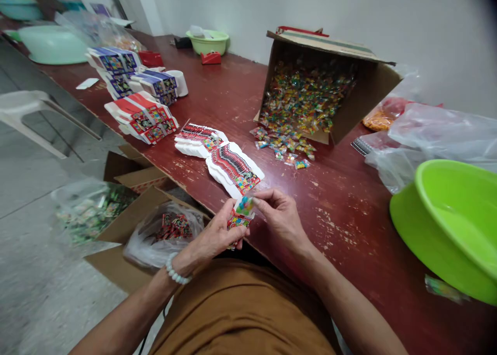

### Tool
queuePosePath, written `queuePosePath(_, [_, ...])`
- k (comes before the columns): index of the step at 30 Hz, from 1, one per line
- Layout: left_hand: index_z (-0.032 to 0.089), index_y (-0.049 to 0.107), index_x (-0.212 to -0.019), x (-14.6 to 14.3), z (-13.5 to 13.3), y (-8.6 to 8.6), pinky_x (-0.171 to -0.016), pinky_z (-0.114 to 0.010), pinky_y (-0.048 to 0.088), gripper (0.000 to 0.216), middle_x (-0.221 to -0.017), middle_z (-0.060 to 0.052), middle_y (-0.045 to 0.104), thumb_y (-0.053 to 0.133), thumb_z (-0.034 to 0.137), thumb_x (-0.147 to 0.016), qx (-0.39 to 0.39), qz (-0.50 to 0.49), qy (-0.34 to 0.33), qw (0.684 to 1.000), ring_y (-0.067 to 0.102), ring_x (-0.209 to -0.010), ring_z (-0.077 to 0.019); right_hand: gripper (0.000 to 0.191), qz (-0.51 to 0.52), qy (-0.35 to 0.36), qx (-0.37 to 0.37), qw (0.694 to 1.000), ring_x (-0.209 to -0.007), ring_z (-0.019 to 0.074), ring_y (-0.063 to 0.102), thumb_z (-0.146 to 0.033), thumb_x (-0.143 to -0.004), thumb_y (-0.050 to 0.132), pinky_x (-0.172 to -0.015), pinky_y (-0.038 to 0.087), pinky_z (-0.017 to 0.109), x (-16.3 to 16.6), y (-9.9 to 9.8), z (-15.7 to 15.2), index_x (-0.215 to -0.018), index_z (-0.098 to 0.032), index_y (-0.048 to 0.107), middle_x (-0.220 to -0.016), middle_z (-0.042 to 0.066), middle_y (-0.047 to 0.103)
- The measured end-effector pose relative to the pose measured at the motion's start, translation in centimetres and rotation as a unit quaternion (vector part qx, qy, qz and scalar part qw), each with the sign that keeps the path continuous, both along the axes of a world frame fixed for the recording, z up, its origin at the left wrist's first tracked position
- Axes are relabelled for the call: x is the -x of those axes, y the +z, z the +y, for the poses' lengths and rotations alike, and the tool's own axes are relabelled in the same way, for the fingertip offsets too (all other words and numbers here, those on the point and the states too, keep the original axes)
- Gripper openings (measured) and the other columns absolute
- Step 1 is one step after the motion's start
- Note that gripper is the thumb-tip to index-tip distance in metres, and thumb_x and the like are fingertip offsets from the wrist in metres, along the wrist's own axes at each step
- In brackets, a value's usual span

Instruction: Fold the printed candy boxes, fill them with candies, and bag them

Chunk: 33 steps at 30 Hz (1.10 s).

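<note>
My left hand (pixel 224 224) is closed around a small red printed candy box (pixel 237 220), held upright at the table's front edge. Between the thumb and fingers of my right hand (pixel 280 213) is a clear packet of colourful candy (pixel 244 205), at the top of the box. Whether the packet is partly inside the box I cannot tell. Just beyond my hands lie two rows of overlapping flat red boxes (pixel 235 166). Farther back, a cardboard carton (pixel 365 99) lies on its side, with many similar candy packets (pixel 306 93) spilling from its mouth.
Banded stacks of red cartons (pixel 142 118) and blue cartons (pixel 116 65) stand at the left. A green basin (pixel 407 210) and plastic bags (pixel 438 130) are at the right. Below the table's left edge, an open box holds a bag of red packs (pixel 174 228). A white stool (pixel 31 104) stands beyond.
</note>
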<state>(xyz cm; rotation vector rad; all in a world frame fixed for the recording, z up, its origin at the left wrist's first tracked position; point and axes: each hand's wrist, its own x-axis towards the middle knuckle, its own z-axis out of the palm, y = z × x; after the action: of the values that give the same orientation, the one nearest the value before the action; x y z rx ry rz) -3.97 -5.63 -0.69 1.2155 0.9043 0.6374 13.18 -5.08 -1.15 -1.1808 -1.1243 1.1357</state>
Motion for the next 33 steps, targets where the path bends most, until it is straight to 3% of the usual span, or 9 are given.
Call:
queuePosePath(5, [0.019,0.055,-0.108,0.0,0.2,0.0,-0.053,-0.026,0.049,0.04,-0.079,-0.001,0.065,0.066,0.048,-0.083,0.075,-0.122,0.059,0.988,0.06,-0.058,-0.0143,0.014,-0.122,0.093,-0.088,0.984,-0.097,0.0215,0.061,-0.037,-0.085,0.071,-0.093,0.048,0.038,-0.8,0.5,-0.6,-0.08,-0.025,0.076,-0.095,0.005,0.065])
queuePosePath(8, [0.014,0.061,-0.106,0.0,0.6,-0.2,-0.049,-0.028,0.05,0.055,-0.069,-0.005,0.068,0.054,0.065,-0.086,0.154,-0.149,0.079,0.974,0.061,-0.05,-0.0172,0.022,0.001,0.109,0.005,0.994,-0.083,0.0185,0.063,-0.046,-0.085,0.071,-0.078,0.054,0.034,-0.7,0.7,-0.7,-0.093,-0.025,0.071,-0.091,0.003,0.064])
queuePosePath(13, [0.013,0.062,-0.104,-0.4,0.3,-0.6,-0.044,-0.023,0.049,0.043,-0.067,-0.004,0.068,0.065,0.051,-0.083,0.12,-0.142,0.094,0.978,0.06,-0.048,-0.0139,0.045,0.207,0.214,0.136,0.945,-0.051,0.0122,0.055,-0.041,-0.074,0.084,-0.051,0.053,0.028,1.0,-1.0,-0.5,-0.109,-0.025,0.06,-0.072,-0.004,0.061])
queuePosePath(16, [0.015,0.06,-0.104,-0.3,0.2,-0.8,-0.043,-0.02,0.049,0.038,-0.067,-0.002,0.068,0.068,0.046,-0.084,0.105,-0.144,0.105,0.978,0.06,-0.049,-0.0128,0.029,0.173,0.199,0.09,0.96,-0.051,0.0125,0.056,-0.043,-0.078,0.08,-0.053,0.054,0.03,1.4,-1.8,-0.5,-0.094,-0.023,0.066,-0.072,-0.003,0.062])
queuePosePath(19, [0.015,0.06,-0.107,0.1,0.7,-0.8,-0.041,-0.023,0.052,0.043,-0.068,-0.004,0.069,0.061,0.054,-0.089,0.203,-0.21,0.062,0.954,0.063,-0.046,-0.0148,0.016,0.046,0.131,-0.022,0.99,-0.06,0.0144,0.062,-0.039,-0.085,0.074,-0.066,0.056,0.034,0.9,-1.3,-0.8,-0.085,-0.023,0.072,-0.082,0.001,0.068])
queuePosePath(22, [0.016,0.06,-0.115,0.3,1.1,-1.0,-0.039,-0.029,0.055,0.048,-0.07,-0.005,0.07,0.049,0.059,-0.095,0.287,-0.282,0.017,0.915,0.065,-0.045,-0.0184,0.014,-0.059,0.165,-0.084,0.981,-0.087,0.021,0.069,-0.035,-0.09,0.068,-0.085,0.055,0.038,0.1,-0.2,-1.0,-0.09,-0.024,0.077,-0.089,0.005,0.074])
queuePosePath(24, [0.018,0.059,-0.119,0.1,1.2,-1.2,-0.038,-0.029,0.055,0.045,-0.069,-0.004,0.07,0.047,0.055,-0.097,0.294,-0.295,0.023,0.909,0.066,-0.046,-0.019,0.016,-0.056,0.195,-0.069,0.977,-0.094,0.0228,0.069,-0.036,-0.091,0.068,-0.088,0.055,0.039,-0.1,0.2,-0.9,-0.089,-0.023,0.077,-0.09,0.005,0.075])
queuePosePath(28, [0.017,0.063,-0.122,-0.5,1.0,-1.6,-0.036,-0.023,0.051,0.05,-0.062,-0.003,0.068,0.047,0.057,-0.096,0.261,-0.251,0.065,0.93,0.063,-0.04,-0.0159,0.017,0.042,0.17,0.017,0.984,-0.076,0.0185,0.07,-0.037,-0.078,0.081,-0.07,0.059,0.034,0.7,0.2,-0.5,-0.077,-0.022,0.074,-0.098,0.005,0.076])
queuePosePath(33, [0.012,0.069,-0.119,-0.4,0.8,-2.2,-0.037,-0.022,0.047,0.069,-0.066,-0.008,0.071,0.049,0.071,-0.089,0.204,-0.191,0.076,0.957,0.06,-0.039,-0.0138,0.021,0.089,0.168,0.082,0.978,-0.059,0.0153,0.064,-0.039,-0.071,0.085,-0.054,0.057,0.031,1.2,0.5,0.1,-0.077,-0.021,0.075,-0.085,0.004,0.076])
